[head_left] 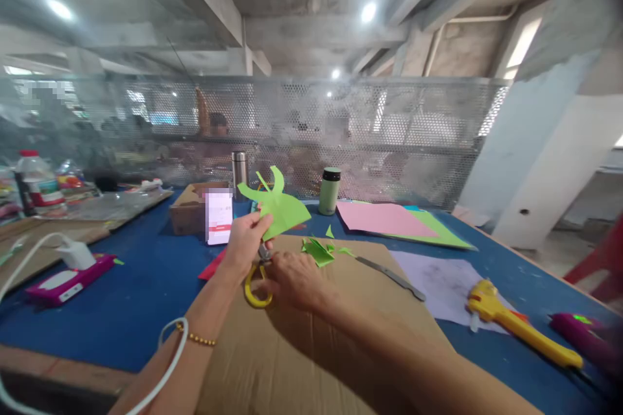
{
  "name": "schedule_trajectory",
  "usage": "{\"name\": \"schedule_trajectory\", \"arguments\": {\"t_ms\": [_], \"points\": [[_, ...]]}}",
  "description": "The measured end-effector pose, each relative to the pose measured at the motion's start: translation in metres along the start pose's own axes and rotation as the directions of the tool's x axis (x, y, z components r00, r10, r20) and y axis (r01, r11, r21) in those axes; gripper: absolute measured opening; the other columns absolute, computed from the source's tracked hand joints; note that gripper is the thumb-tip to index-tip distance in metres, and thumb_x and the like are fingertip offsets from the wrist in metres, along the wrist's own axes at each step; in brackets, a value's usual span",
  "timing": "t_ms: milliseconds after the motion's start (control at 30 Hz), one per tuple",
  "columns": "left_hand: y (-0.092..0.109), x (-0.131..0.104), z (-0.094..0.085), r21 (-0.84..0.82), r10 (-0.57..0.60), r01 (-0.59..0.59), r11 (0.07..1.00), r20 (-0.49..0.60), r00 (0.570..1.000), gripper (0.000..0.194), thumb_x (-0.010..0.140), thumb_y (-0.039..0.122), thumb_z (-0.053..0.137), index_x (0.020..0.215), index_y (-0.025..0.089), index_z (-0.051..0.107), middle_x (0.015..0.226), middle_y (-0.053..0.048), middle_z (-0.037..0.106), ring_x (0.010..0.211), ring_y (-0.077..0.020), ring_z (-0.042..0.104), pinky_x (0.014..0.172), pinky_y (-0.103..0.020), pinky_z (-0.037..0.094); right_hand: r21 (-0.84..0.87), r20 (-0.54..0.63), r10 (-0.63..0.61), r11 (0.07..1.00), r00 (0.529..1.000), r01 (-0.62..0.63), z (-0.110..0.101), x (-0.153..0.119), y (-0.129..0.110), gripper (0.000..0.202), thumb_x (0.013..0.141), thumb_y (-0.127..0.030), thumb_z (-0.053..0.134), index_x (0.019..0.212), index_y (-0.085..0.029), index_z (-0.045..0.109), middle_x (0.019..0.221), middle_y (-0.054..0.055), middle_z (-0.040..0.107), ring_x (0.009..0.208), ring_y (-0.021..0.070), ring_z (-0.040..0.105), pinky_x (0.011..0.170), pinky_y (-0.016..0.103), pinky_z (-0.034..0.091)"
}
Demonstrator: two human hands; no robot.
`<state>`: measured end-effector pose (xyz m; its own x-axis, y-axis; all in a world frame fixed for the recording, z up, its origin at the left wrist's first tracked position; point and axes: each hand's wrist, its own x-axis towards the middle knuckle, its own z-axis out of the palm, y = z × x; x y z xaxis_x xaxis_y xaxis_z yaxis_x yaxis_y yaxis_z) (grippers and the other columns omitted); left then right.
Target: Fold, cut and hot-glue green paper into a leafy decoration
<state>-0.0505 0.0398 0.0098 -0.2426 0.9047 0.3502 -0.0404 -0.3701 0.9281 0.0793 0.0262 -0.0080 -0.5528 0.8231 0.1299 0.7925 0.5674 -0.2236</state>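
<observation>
My left hand (244, 237) pinches a green paper cutout (281, 207) between thumb and fingers, raised over the cardboard. The cutout has a broad rounded part and curved strips at its top. Just below it, my right hand (298, 277) is closed round a pair of scissors (252, 295) with yellow handles. One handle loop shows beside my thumb; the other is hidden by the hand. Only a short metal part of the scissors shows, under my left hand. Several green paper scraps (318, 251) lie beyond my right hand on the cardboard sheet (311, 350).
A craft knife (392, 277) lies right of the scraps, near purple paper (435, 282) and a yellow glue gun (520, 324). Behind are pink paper (384, 217), a green bottle (329, 191), a steel flask (239, 172), a phone (219, 217) and a cardboard box (185, 211). A white cable (168, 369) crosses my left forearm.
</observation>
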Motion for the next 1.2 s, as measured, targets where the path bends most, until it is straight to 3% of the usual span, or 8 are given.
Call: {"name": "schedule_trajectory", "arguments": {"t_ms": [133, 300, 433, 467, 567, 733, 1000, 1200], "points": [[-0.001, -0.001, 0.0, 0.011, 0.012, -0.012, 1.0, 0.028, 1.0, 0.032, 0.077, 0.041, 0.071, 0.061, 0.016, 0.058, 0.046, 0.002, 0.057, 0.037, -0.009, 0.051, 0.039, -0.019, 0.037, -0.018, 0.051, 0.028, 0.999, 0.998, -0.027, 0.005, 0.014, -0.005, 0.043, 0.08, -0.024, 0.066, 0.119, -0.006, 0.067, 0.111, 0.028, 0.074, 0.101, 0.041, 0.072, 0.085, 0.049, 0.052], [0.001, -0.001, -0.002, -0.024, 0.035, -0.034, 0.999, 0.04, 0.999, 0.033, 0.078, 0.042, 0.071, 0.062, 0.017, 0.057, 0.048, 0.002, 0.058, 0.038, -0.0094, 0.051, 0.04, -0.02, 0.035, 0.154, 0.113, 0.048, 0.986, 0.992, -0.065, -0.009, 0.016, 0.02, 0.013, 0.077, -0.025, 0.066, 0.082, -0.014, 0.07, 0.086, 0.016, 0.076, 0.081, 0.0294, 0.072, 0.071, 0.036, 0.053], [0.005, 0.0, -0.004, -0.045, 0.089, -0.087, 0.995, 0.049, 0.995, 0.034, 0.08, 0.041, 0.071, 0.061, 0.015, 0.059, 0.049, 0.002, 0.058, 0.04, -0.0084, 0.051, 0.044, -0.02, 0.039, 0.417, 0.171, -0.012, 0.907, 0.985, -0.061, -0.039, -0.013, 0.053, 0.027, 0.09, -0.04, 0.05, 0.076, -0.019, 0.061, 0.062, 0.001, 0.062, 0.052, 0.0129, 0.056, 0.048, 0.023, 0.043], [0.006, 0.0, -0.004, -0.05, 0.092, -0.09, 0.995, 0.053, 0.994, 0.034, 0.08, 0.041, 0.07, 0.061, 0.015, 0.059, 0.049, 0.002, 0.058, 0.04, -0.0085, 0.051, 0.044, -0.02, 0.039, 0.497, 0.169, -0.016, 0.865, 0.985, -0.072, -0.047, -0.024, 0.062, 0.03, 0.091, -0.044, 0.047, 0.076, -0.02, 0.057, 0.058, -0.001, 0.057, 0.048, 0.0118, 0.051, 0.045, 0.023, 0.041], [0.007, -0.002, -0.004, -0.037, 0.085, -0.082, 0.996, 0.064, 0.994, 0.035, 0.08, 0.042, 0.071, 0.062, 0.015, 0.059, 0.051, 0.001, 0.06, 0.041, -0.0091, 0.052, 0.043, -0.021, 0.04, 0.868, 0.1, -0.025, 0.491, 0.995, -0.075, -0.065, -0.053, 0.087, 0.033, 0.083, -0.052, 0.062, 0.081, -0.02, 0.056, 0.058, -0.003, 0.053, 0.046, 0.0102, 0.044, 0.044, 0.023, 0.035], [0.006, -0.004, -0.001, 0.028, 0.083, -0.085, 0.996, 0.075, 0.994, 0.037, 0.081, 0.044, 0.07, 0.059, 0.016, 0.059, 0.052, -0.001, 0.06, 0.042, -0.0093, 0.052, 0.044, -0.021, 0.04, 0.946, -0.078, 0.035, 0.318, 0.996, 0.063, -0.074, -0.075, 0.099, 0.045, 0.068, -0.05, 0.08, 0.091, -0.023, 0.054, 0.063, -0.004, 0.053, 0.05, 0.0119, 0.043, 0.049, 0.027, 0.037], [0.008, -0.008, 0.004, 0.064, 0.103, -0.106, 0.992, 0.055, 0.993, 0.035, 0.084, 0.042, 0.065, 0.061, 0.016, 0.06, 0.05, 0.002, 0.058, 0.043, -0.0091, 0.052, 0.045, -0.021, 0.041, 0.953, -0.142, 0.082, 0.28, 0.986, 0.114, -0.04, -0.088, 0.106, 0.049, 0.087, -0.062, 0.065, 0.116, -0.026, 0.05, 0.075, -0.001, 0.057, 0.053, 0.0139, 0.051, 0.048, 0.027, 0.042], [0.011, -0.015, 0.009, 0.039, 0.102, -0.103, 0.994, 0.023, 0.995, 0.035, 0.082, 0.044, 0.067, 0.062, 0.017, 0.059, 0.052, 0.003, 0.055, 0.044, -0.0092, 0.051, 0.044, -0.022, 0.042, 0.84, -0.204, 0.12, 0.531, 0.972, 0.111, -0.037, -0.096, 0.114, 0.053, 0.091, -0.067, 0.056, 0.12, -0.023, 0.056, 0.082, 0.004, 0.06, 0.06, 0.0157, 0.054, 0.05, 0.028, 0.046]]}}
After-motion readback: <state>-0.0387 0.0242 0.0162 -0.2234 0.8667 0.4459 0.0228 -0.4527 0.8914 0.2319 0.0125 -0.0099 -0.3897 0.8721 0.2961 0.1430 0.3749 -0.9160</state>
